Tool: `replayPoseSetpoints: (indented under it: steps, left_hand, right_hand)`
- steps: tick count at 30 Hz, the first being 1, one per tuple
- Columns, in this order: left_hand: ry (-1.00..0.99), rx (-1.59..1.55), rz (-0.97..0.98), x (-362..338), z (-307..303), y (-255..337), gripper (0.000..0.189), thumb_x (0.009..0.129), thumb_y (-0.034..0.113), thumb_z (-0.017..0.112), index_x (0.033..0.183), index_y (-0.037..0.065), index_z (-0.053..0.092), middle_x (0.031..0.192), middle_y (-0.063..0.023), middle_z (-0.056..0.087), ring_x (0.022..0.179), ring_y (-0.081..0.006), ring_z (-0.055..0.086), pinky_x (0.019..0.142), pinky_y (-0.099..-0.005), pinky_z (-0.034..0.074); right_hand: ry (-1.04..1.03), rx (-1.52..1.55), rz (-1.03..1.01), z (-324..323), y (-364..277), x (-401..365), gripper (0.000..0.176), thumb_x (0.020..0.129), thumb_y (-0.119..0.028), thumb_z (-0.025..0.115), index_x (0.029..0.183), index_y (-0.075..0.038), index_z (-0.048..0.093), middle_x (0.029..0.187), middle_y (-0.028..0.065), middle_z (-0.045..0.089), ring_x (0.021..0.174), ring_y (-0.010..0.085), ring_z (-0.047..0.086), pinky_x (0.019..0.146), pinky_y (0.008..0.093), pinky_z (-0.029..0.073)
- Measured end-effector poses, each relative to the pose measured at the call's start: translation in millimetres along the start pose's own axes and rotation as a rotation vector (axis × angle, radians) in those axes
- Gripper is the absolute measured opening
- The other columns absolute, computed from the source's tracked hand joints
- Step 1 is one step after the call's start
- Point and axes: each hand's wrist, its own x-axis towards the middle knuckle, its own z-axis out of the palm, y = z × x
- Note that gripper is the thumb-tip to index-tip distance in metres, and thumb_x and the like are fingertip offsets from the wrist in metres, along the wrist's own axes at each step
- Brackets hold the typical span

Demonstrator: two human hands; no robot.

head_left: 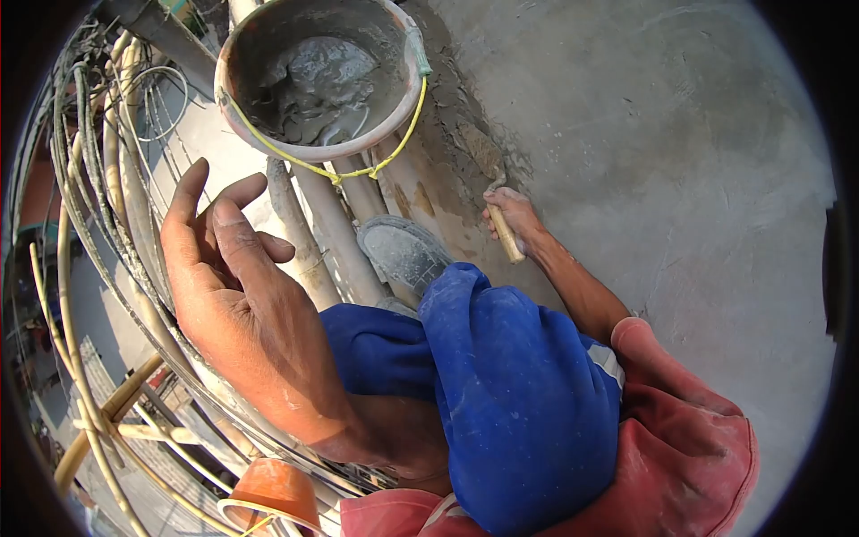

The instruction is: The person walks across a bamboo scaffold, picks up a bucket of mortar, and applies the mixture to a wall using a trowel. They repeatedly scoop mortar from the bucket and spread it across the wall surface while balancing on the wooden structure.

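Note:
My right hand (512, 215) is closed round the wooden handle of a trowel (506, 238). The trowel's blade, coated in mortar, lies against a strip of wet mortar (465, 112) along the edge of the grey surface. My left hand (242, 237) is raised close to the camera, its fingers loosely curled and apart, holding nothing. Beyond it stands a bucket (309, 154) with a yellow cord for a handle. Wet grey mortar (331, 80) fills part of the bucket, which rests above several poles.
A smooth grey cement surface (662, 152) spreads along the right. Bundled cables and bamboo poles (67, 295) run down the left, beside a drop. At the bottom left is an orange bucket (273, 492). My dusty shoe (403, 251) stands on the poles (309, 233).

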Motion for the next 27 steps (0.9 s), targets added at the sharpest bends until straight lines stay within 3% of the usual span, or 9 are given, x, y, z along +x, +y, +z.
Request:
replayPoseSetpoints:
  steps: [4,7,13,20,22,23,25,26,27]
  left_hand:
    - [-0.016,0.005,0.0,0,0,2,0.038,0.093,0.021,0.043,0.122,-0.003,0.046,0.094,-0.0079,0.063,0.063,-0.0055,0.044,0.059,-0.0187,0.037]
    - [-0.019,-0.008,-0.005,1,2,1,0.037,0.094,0.021,0.044,0.122,-0.003,0.047,0.094,-0.0077,0.063,0.063,-0.0055,0.043,0.06,-0.0188,0.037]
    - [-0.039,-0.024,0.001,0,1,0,0.036,0.094,0.019,0.044,0.121,-0.003,0.047,0.094,-0.0078,0.063,0.063,-0.0054,0.043,0.059,-0.0188,0.037]
    - [-0.009,0.013,-0.016,3,1,-1,0.036,0.093,0.02,0.044,0.121,-0.003,0.048,0.094,-0.0076,0.063,0.063,-0.0056,0.043,0.06,-0.0187,0.037]
    - [-0.016,0.0,-0.027,3,0,-3,0.035,0.093,0.02,0.045,0.12,-0.001,0.05,0.094,-0.0068,0.063,0.063,-0.0056,0.043,0.061,-0.0189,0.038]
    - [-0.006,-0.003,-0.034,3,1,-4,0.035,0.093,0.02,0.045,0.12,-0.001,0.05,0.094,-0.0068,0.063,0.063,-0.0056,0.043,0.061,-0.0189,0.038]
    - [0.019,0.007,-0.019,1,2,-2,0.034,0.093,0.021,0.045,0.119,0.001,0.051,0.093,-0.0055,0.064,0.062,-0.0055,0.043,0.062,-0.0192,0.038]
    - [0.015,0.029,-0.049,0,3,0,0.033,0.093,0.02,0.045,0.119,0.002,0.052,0.091,-0.0043,0.064,0.062,-0.0056,0.043,0.062,-0.0191,0.038]
    - [0.021,0.03,-0.053,-1,4,1,0.033,0.093,0.02,0.045,0.119,0.002,0.052,0.091,-0.0043,0.064,0.062,-0.0056,0.043,0.062,-0.0191,0.038]
  right_hand:
    - [0.051,-0.174,-0.137,4,5,-20,0.027,0.088,-0.029,0.054,0.081,-0.004,0.047,0.066,0.0051,0.05,0.043,0.0126,0.048,0.035,0.0289,0.041]
    - [0.071,-0.325,-0.114,8,9,-25,0.031,0.089,-0.033,0.052,0.081,-0.003,0.047,0.063,0.0047,0.049,0.041,0.0126,0.049,0.034,0.0293,0.039]
    - [0.072,-0.521,-0.22,11,22,20,0.037,0.089,-0.038,0.048,0.083,-0.001,0.048,0.06,0.0083,0.051,0.041,0.0168,0.051,0.038,0.0331,0.043]
    - [0.076,-0.525,-0.096,21,30,25,0.035,0.09,-0.034,0.047,0.081,0.0,0.048,0.062,0.0077,0.05,0.042,0.0156,0.05,0.038,0.0321,0.041]
    - [0.055,-0.732,-0.114,10,47,27,0.048,0.088,-0.04,0.042,0.095,0.007,0.051,0.073,0.02,0.06,0.059,0.0307,0.062,0.059,0.0424,0.049]
    - [0.051,-0.743,-0.118,7,47,25,0.048,0.088,-0.04,0.042,0.095,0.007,0.051,0.073,0.02,0.06,0.059,0.0307,0.062,0.059,0.0424,0.049]
    - [0.04,-0.941,-0.158,1,49,18,0.051,0.088,-0.042,0.041,0.1,0.007,0.052,0.083,0.0237,0.062,0.076,0.0374,0.062,0.074,0.0458,0.047]
    - [0.033,-0.95,-0.158,-2,53,24,0.051,0.088,-0.042,0.041,0.1,0.007,0.052,0.083,0.0237,0.062,0.076,0.0374,0.062,0.074,0.0458,0.047]
    - [0.127,-1.072,-0.394,-4,58,35,0.05,0.088,-0.042,0.042,0.095,0.007,0.052,0.075,0.0216,0.061,0.065,0.0338,0.061,0.065,0.044,0.047]
